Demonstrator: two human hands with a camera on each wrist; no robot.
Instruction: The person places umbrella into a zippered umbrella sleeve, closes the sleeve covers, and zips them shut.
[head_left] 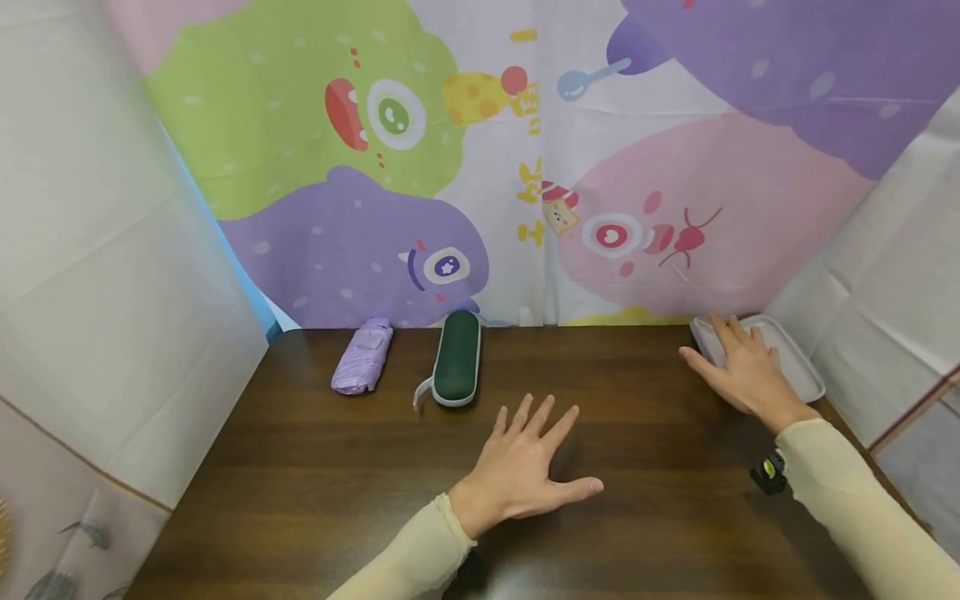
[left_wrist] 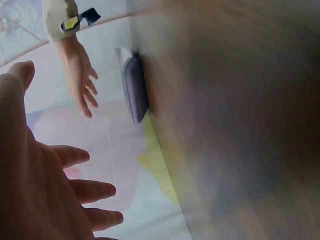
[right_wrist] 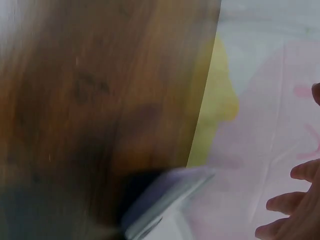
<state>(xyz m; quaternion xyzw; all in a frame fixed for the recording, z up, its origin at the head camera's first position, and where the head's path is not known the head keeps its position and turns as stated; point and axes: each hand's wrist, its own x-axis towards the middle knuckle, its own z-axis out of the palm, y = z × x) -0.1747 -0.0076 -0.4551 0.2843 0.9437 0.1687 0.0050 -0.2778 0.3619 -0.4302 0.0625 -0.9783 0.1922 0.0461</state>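
**Spread wide, holding nothing**

Far right of the green case (head_left: 457, 354), the pale case (head_left: 797, 360) lies flat, probably for steadiness; the spread right hand (head_left: 748, 375) hovers above it. The left hand (head_left: 517, 471), also spread, hovers near-right of the green case.

pale tray (head_left: 792, 357) partly hidden by right grip (head_left: 748, 372), tabletop (left_wrist: 245, 85) blurred in wrist views

The place looks like a small curtained nook, with a dark wooden table (head_left: 300, 492) hemmed by a cartoon-printed backdrop (head_left: 510, 158) and pale side sheets (head_left: 97, 208).
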